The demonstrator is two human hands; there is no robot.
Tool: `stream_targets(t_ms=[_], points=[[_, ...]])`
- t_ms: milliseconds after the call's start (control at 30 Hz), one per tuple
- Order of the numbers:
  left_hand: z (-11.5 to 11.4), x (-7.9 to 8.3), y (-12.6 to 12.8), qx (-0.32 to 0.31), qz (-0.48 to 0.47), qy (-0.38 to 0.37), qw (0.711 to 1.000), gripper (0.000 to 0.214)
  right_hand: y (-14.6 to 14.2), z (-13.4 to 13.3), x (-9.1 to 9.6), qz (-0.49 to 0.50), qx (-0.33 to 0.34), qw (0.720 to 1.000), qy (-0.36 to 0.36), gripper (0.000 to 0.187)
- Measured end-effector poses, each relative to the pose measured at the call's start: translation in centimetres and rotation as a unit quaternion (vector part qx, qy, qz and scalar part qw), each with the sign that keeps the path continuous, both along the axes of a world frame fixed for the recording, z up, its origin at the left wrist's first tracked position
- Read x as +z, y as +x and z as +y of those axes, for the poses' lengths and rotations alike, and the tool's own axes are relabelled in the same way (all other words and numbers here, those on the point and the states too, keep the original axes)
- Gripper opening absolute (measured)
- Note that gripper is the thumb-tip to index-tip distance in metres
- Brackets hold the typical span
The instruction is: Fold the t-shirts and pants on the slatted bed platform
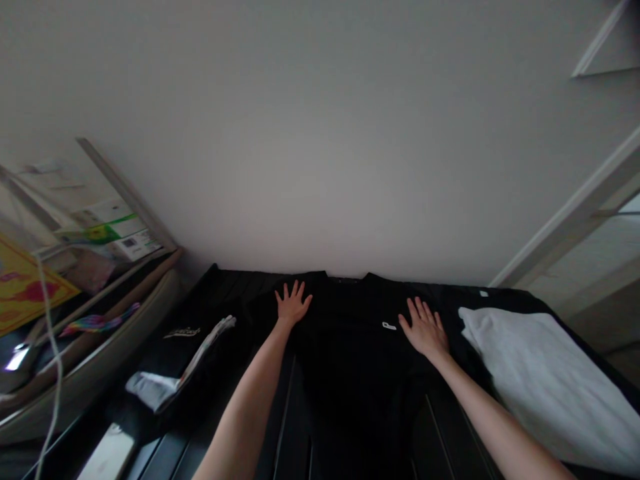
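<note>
A black shirt lies spread out on a dark slatted surface, its neckline towards the wall. My left hand rests on the shirt's left shoulder area, palm down with the fingers spread. Flat on the right side of the chest lies my right hand, fingers stretched out, just right of a small white mark on the fabric. Neither hand grips anything. The lower part of the shirt is so dark that its edges blur into the surface.
To the left sits a stack of folded dark and grey clothes, with a white object below it. A folded white cloth lies at the right. A plain wall rises behind. A cluttered shelf and a hanging white cable are far left.
</note>
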State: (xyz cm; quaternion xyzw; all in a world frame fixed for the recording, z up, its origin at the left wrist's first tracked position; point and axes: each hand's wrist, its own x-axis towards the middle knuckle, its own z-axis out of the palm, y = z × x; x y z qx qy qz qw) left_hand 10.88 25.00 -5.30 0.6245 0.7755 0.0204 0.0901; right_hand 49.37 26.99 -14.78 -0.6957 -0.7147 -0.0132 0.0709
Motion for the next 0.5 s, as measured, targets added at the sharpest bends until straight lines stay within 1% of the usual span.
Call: stream_targets(t_ms=[133,233,267,300,333,367,433,467,500], points=[[-1.3,1.1,-0.1,-0.045,-0.004,0.031,0.999,0.053,-0.1,0.2,0.2,0.005,0.005,1.0,0.005,0.068],[-3.5,2.5,1.2,-0.051,-0.005,0.068,0.996,0.05,-0.1,0.4,0.6,0.004,0.009,1.0,0.007,0.066],[-4.6,3.0,1.9,-0.065,-0.017,0.083,0.994,0.048,-0.2,0.4,0.8,0.002,0.011,1.0,0.005,0.066],[-5.9,3.5,2.8,-0.097,-0.04,0.096,0.99,0.046,-0.3,0.4,1.1,0.0,0.011,1.0,0.001,0.065],[-7.4,3.9,3.7,-0.146,-0.075,0.105,0.981,0.043,-0.4,0.3,1.4,-0.002,0.01,1.0,-0.002,0.065],[-9.0,4.3,4.7,-0.209,-0.119,0.107,0.965,0.04,-0.5,0.1,1.7,-0.004,0.009,1.0,-0.003,0.064],[-12.7,4.7,6.6,-0.331,-0.202,0.081,0.918,0.035,-1.0,-0.4,2.5,-0.007,0.004,1.0,0.003,0.062],[-14.5,4.8,7.4,-0.373,-0.229,0.057,0.897,0.034,-1.3,-0.7,2.9,-0.008,0.001,1.0,0.01,0.06],[-16.3,4.7,7.9,-0.398,-0.245,0.037,0.883,0.032,-1.5,-1.1,3.3,-0.008,0.0,1.0,0.02,0.059]])
